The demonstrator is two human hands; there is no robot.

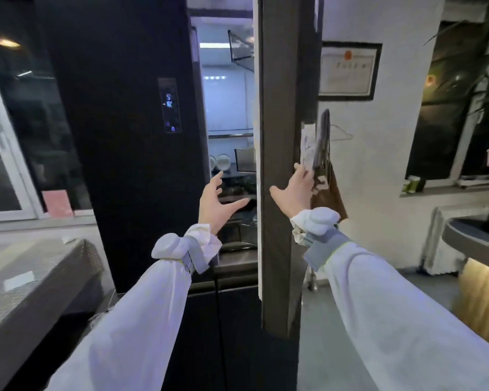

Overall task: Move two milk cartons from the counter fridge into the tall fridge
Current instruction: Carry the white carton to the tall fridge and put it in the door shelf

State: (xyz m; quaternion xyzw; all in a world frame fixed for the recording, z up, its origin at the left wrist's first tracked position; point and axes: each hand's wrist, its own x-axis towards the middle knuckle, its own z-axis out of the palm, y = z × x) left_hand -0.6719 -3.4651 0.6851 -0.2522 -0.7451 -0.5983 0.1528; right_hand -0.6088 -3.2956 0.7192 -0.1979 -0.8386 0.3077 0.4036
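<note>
While the tall black fridge stands with its dark right door swung open edge-on, right hand rests flat on that door's outer face, grip spread, fingers straight. Left hand hangs in front of the lit interior, grip spread, holding nothing. Glass shelves inside; white round lids on one. Milk cartons: not visible.
</note>
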